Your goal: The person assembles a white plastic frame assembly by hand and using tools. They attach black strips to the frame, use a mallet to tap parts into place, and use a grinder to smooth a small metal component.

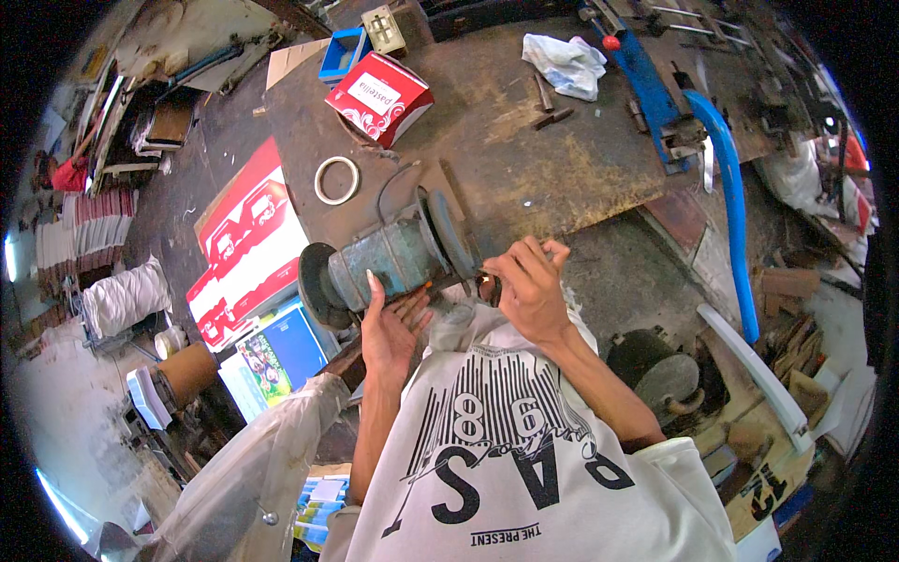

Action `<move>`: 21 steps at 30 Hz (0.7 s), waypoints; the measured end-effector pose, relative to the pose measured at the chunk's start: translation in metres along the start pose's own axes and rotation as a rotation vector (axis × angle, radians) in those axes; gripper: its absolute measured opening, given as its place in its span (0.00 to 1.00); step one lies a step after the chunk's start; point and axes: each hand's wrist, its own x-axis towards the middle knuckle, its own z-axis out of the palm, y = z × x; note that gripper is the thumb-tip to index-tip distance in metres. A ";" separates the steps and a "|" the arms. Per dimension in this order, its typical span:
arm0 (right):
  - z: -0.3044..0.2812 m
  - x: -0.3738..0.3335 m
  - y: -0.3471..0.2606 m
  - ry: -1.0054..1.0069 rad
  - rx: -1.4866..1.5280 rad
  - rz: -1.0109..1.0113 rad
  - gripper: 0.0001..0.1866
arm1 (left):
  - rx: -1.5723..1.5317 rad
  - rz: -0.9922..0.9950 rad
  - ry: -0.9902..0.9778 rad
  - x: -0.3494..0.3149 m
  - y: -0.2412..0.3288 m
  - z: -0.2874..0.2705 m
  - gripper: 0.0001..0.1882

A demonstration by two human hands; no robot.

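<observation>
A greenish bench grinder [384, 262] with a dark wheel at each end sits at the near edge of the workbench. My right hand [530, 292] is closed in a pinch beside the lower edge of the grinder's right wheel [449, 234]. What its fingertips hold is too small to make out; an orange glint shows close to them. Palm turned up and fingers spread, my left hand [389, 330] is just below the grinder's body, with nothing in it.
On the workbench [581, 178] are a tape roll [324, 194], a red-and-white box [379, 98], a blue tray [344, 54] and a crumpled cloth [565, 66]. Printed sheets [253, 234] lie left of the grinder. A blue lever [730, 206] hangs over the right side.
</observation>
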 end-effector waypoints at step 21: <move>-0.016 0.004 -0.054 -0.042 -0.175 0.264 0.12 | 0.264 -0.023 -0.275 -0.013 -0.028 -0.021 0.40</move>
